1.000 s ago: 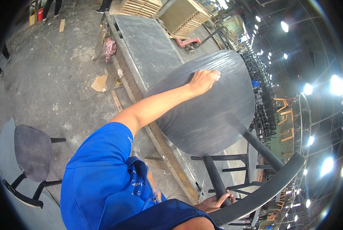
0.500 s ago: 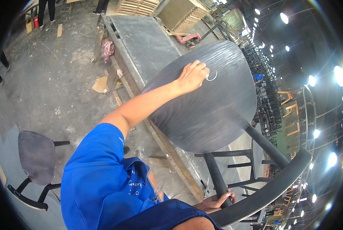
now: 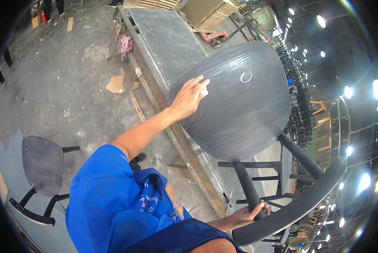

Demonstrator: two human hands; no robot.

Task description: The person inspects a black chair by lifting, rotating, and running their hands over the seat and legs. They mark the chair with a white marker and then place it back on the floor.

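Observation:
A dark grey chair with a broad wood-grained seat (image 3: 239, 109) rests tilted on a long bench. On the seat is a white curved chalk mark (image 3: 246, 77), nearly a closed ring. My left hand (image 3: 191, 95) is over the seat's left part, a small white piece of chalk (image 3: 204, 92) pinched in its fingers; whether the hand touches the wood I cannot tell. Lower down, my right hand (image 3: 250, 213) wraps round a back post (image 3: 247, 185) of the chair, near the curved backrest (image 3: 296, 204).
The long grey-topped bench (image 3: 163, 40) has a wooden side rail. Another dark chair (image 3: 43, 166) stands at the lower left. Behind are a pallet jack (image 3: 214, 36) and stacked boards (image 3: 208, 16). Cardboard (image 3: 115, 84) lies on the floor, and people's legs (image 3: 54, 8) show far left.
My left hand has moved left, off the mark, which now curves further round. The chair appears shifted slightly right in view. My right hand keeps its hold on the post.

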